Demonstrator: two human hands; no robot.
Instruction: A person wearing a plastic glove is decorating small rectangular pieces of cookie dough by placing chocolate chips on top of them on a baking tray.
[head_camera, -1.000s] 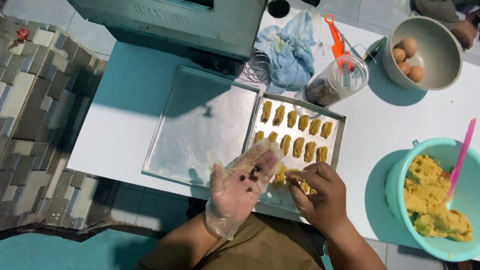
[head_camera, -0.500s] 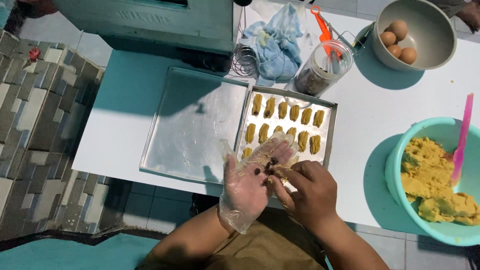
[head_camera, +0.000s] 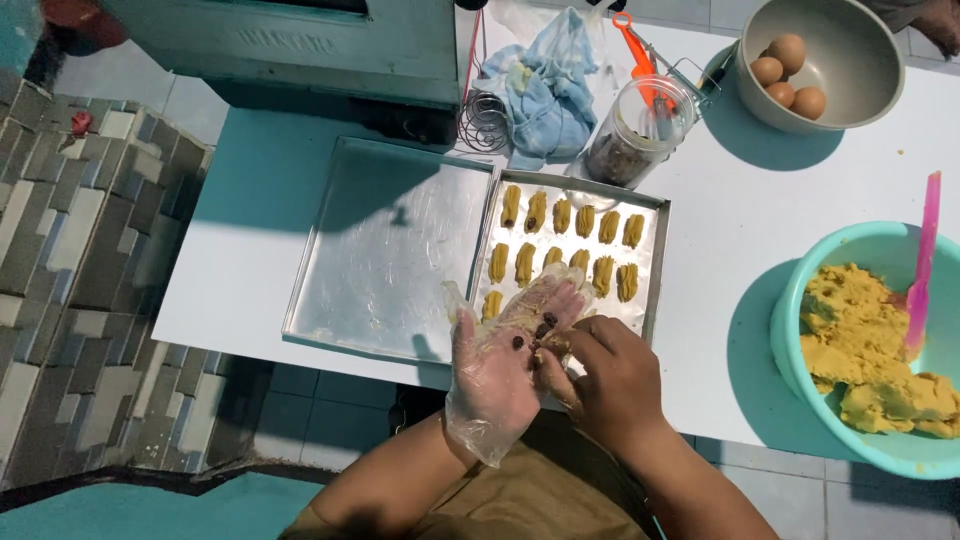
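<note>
Small dark bits, raisin-like (head_camera: 532, 332), lie on the open palm of the left hand (head_camera: 505, 365), lower centre of the frame. That hand wears a loose clear plastic glove, palm up, fingers spread flat and apart; it grips nothing, the bits only rest on it. The right hand (head_camera: 610, 378) is bare, just right of the left and touching it; its fingertips (head_camera: 550, 347) are pinched together at the dark bits on the palm. Whether a bit is actually held between them cannot be told.

Both hands sit over the near edge of a small metal tray (head_camera: 655, 262), centre of frame, carrying rows of ridged yellow dough pieces (head_camera: 560, 245). A larger bare metal tray (head_camera: 390, 250) lies touching it on the left. Both rest on a white table (head_camera: 730, 240).

Right edge: a teal bowl (head_camera: 800, 300) of yellow dough (head_camera: 860, 350) with a pink spatula (head_camera: 920, 270) in it. Upper right: a grey bowl (head_camera: 860, 90) with brown eggs (head_camera: 785, 72). Upper centre: a clear jar (head_camera: 640, 130) of dark contents, a blue cloth (head_camera: 545, 95), a wire whisk (head_camera: 485, 125).
</note>
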